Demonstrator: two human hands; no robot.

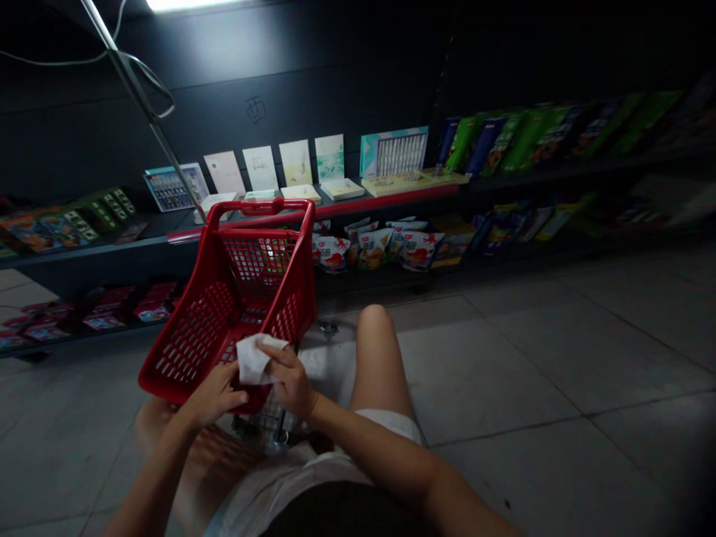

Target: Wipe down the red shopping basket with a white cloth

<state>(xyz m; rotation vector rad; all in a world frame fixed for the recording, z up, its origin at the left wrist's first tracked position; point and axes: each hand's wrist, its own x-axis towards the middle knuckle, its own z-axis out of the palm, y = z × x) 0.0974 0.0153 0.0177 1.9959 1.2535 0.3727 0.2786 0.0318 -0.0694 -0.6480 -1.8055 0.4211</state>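
Observation:
A red plastic shopping cart [193,339] with perforated basket walls stands directly in front of me. White tissue or thin cloth [253,361] is bunched over the near part of the basket, and the fingers of my right hand [294,382] are closed on it. My left hand [215,395] is at the near rim of the basket, thumb on the outer side and fingers inside, beside the white piece. Its fingertips are partly hidden. The cart's red handle [262,206] is at the far end, toward the shelves.
Beyond the cart, a dark shelf carries upright cards, books and a boxed set [394,153]. Snack bags [374,248] sit on the lower shelf. A metal pole [134,86] rises at the left. My bent knee [377,328] is right of the cart, above the tiled floor [520,358].

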